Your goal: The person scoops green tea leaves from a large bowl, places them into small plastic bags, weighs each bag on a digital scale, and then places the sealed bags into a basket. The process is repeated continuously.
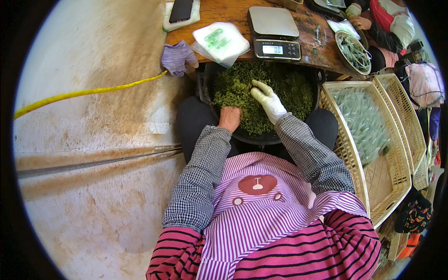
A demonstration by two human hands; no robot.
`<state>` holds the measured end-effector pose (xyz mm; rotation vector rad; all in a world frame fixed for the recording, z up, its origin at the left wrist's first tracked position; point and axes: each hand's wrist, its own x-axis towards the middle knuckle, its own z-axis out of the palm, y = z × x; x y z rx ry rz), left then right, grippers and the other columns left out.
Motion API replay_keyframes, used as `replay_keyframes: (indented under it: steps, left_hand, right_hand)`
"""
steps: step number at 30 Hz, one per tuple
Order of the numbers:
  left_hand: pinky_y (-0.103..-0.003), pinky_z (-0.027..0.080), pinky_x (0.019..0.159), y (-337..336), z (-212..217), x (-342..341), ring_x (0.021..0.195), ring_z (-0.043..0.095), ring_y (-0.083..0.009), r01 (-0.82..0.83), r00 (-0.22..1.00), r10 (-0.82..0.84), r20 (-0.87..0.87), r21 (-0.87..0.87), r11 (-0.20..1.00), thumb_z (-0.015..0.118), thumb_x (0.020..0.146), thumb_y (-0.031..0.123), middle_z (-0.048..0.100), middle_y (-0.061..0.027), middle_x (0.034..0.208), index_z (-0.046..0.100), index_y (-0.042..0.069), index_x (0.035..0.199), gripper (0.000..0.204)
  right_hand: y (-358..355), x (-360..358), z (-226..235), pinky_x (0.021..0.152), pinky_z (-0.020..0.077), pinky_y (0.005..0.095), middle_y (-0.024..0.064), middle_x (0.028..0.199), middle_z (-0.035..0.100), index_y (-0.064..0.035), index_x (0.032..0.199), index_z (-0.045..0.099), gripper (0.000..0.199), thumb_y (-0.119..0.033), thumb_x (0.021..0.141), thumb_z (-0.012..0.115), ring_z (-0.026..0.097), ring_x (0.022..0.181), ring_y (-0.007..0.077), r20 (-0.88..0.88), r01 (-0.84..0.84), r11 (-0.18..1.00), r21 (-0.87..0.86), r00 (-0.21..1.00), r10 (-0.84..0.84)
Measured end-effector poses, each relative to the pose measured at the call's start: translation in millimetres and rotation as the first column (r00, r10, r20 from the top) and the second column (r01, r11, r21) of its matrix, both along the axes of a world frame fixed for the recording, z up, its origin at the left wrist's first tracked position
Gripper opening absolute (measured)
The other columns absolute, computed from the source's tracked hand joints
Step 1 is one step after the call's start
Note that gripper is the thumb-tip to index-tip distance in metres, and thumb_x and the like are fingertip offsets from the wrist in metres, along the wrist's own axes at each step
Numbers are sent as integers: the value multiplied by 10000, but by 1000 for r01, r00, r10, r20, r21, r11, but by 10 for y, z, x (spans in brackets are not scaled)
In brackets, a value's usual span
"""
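Note:
A dark round tub (321, 84) full of small-leaved green sprigs (291, 91) sits between my knees, below the table edge. My left hand (230, 118), bare, is closed at the near left of the tub on a bunch of the sprigs; its fingertips are hidden among them. Over the middle of the heap is my right hand (267, 100) in a pale glove, its fingers stretched out toward the far left and nothing visibly gripped in them. Checked sleeve covers run up both forearms.
On the wooden table (235, 11) lie a digital scale (273, 28), clear bags with green print (221, 41) and a phone (181, 10). A purple glove (178, 58) hangs at its corner by a yellow hose (88, 92). Rightward stand a crate of filled bags (359, 119), a basket (353, 52) and another person (389, 28).

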<state>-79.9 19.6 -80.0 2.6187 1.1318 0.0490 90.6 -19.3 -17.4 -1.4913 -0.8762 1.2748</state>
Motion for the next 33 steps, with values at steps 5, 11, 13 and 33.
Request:
replay_keyframes:
  steps: [5,11,13,33]
  left_hand:
    - [-382,544,636,-128,207,-19,674,649,-251,75,977,-84,194,53,996,607,692,-9,574,-186,1204,664,68,766,121]
    - [-390,537,655,-186,236,-14,696,648,-300,182,961,-167,220,-51,982,630,740,25,500,-192,1304,621,43,744,21]
    - [-395,536,654,-199,230,-8,695,646,-297,183,957,-166,239,-51,982,618,740,10,503,-187,1298,617,43,747,34]
    - [-380,537,574,-221,262,-101,647,628,-275,345,933,-341,117,-17,939,586,693,-47,518,-128,1240,564,47,875,206]
  right_hand:
    - [-66,-148,-302,1003,389,365,153,1203,569,-111,1317,495,539,-203,813,665,507,1177,254,384,-40,985,-168,918,103]
    - [-190,-213,-60,965,388,441,95,1109,585,-166,1159,611,469,-109,696,668,516,1104,304,925,-146,926,-348,105,365]
    - [-210,-206,-9,965,390,427,110,1109,566,-145,1113,627,434,-102,683,662,509,1098,316,914,-169,926,-337,177,365]
    - [22,440,36,997,403,386,173,1336,492,-142,1317,509,587,-368,792,641,441,1257,294,186,-601,589,-541,597,781]
